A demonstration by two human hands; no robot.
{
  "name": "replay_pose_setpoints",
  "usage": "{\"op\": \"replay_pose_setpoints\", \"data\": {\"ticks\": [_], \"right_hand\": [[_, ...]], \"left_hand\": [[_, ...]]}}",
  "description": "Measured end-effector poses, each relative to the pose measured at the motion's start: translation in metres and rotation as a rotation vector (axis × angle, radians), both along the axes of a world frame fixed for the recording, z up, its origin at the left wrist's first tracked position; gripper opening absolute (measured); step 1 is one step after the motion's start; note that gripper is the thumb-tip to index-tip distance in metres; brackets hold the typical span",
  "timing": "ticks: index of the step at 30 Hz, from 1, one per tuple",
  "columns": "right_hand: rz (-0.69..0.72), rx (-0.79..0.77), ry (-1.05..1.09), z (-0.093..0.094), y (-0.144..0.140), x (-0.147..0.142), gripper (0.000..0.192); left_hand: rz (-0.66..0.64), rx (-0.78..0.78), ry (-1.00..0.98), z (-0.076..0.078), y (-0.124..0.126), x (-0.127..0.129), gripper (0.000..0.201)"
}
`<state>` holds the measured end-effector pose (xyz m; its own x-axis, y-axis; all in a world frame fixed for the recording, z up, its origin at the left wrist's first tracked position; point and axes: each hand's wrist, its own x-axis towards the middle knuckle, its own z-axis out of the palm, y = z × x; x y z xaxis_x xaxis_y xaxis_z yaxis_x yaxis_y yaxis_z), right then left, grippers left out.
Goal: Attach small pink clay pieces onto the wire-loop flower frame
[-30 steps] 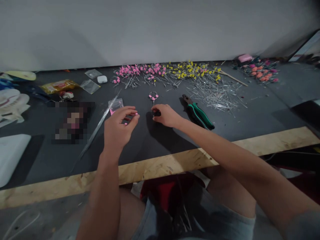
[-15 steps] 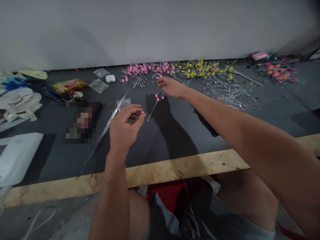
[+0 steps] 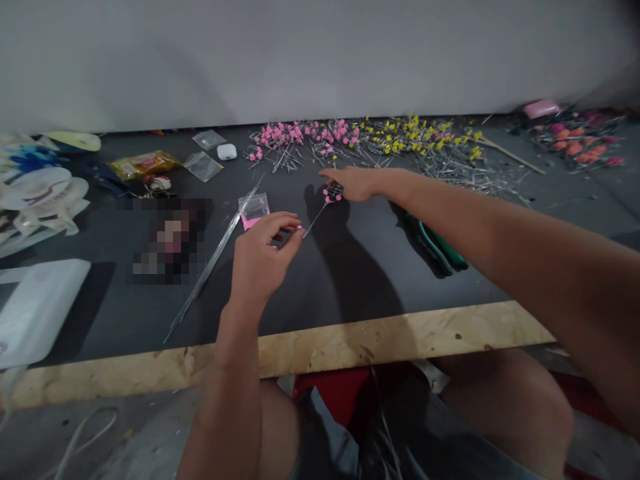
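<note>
My left hand (image 3: 267,250) is closed in a pinch over the black tabletop, with a tiny pink bead (image 3: 299,228) at its fingertips. Beyond those fingertips lies a thin wire stem topped by a wire loop with pink beads (image 3: 329,198), its lower end close to my left thumb. My right hand (image 3: 353,182) hovers palm down at the loop's far side, index finger stretched out to the left; its other fingers are partly hidden, and whether they touch the loop is unclear. A small clear bag with pink contents (image 3: 254,210) lies behind my left hand.
Pink-beaded wire stems (image 3: 285,137) and yellow-beaded ones (image 3: 410,133) are heaped along the wall. Green-and-black handles (image 3: 440,247) lie under my right forearm. Long loose wires (image 3: 215,257) stretch left of my left hand. A wooden strip (image 3: 340,340) edges the table.
My right hand has come back from the pink stems toward the beaded loop. My left hand keeps its pinch, its fingertips now nearer the stem. The view has shifted slightly, showing more of the green-and-black handles.
</note>
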<state>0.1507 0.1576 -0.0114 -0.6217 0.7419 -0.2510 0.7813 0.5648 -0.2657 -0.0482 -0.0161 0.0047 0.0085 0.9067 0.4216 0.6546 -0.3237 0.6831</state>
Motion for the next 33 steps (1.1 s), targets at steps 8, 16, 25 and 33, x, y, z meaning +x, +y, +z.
{"op": "replay_pose_setpoints", "data": {"ticks": [8, 16, 25, 33], "right_hand": [[0.092, -0.003, -0.087, 0.010, -0.034, 0.043, 0.078], [0.119, -0.081, -0.077, 0.021, -0.083, 0.060, 0.068], [0.106, -0.116, 0.046, 0.020, -0.122, 0.064, 0.055], [0.035, -0.118, 0.072, 0.019, -0.151, 0.057, 0.050]], "left_hand": [[-0.032, -0.047, 0.036, 0.000, 0.002, 0.009, 0.013], [-0.199, -0.160, 0.238, -0.008, 0.003, 0.027, 0.014], [-0.421, -0.265, 0.391, -0.013, -0.002, 0.037, 0.015], [-0.443, -0.326, 0.526, -0.013, -0.005, 0.039, 0.021]]}}
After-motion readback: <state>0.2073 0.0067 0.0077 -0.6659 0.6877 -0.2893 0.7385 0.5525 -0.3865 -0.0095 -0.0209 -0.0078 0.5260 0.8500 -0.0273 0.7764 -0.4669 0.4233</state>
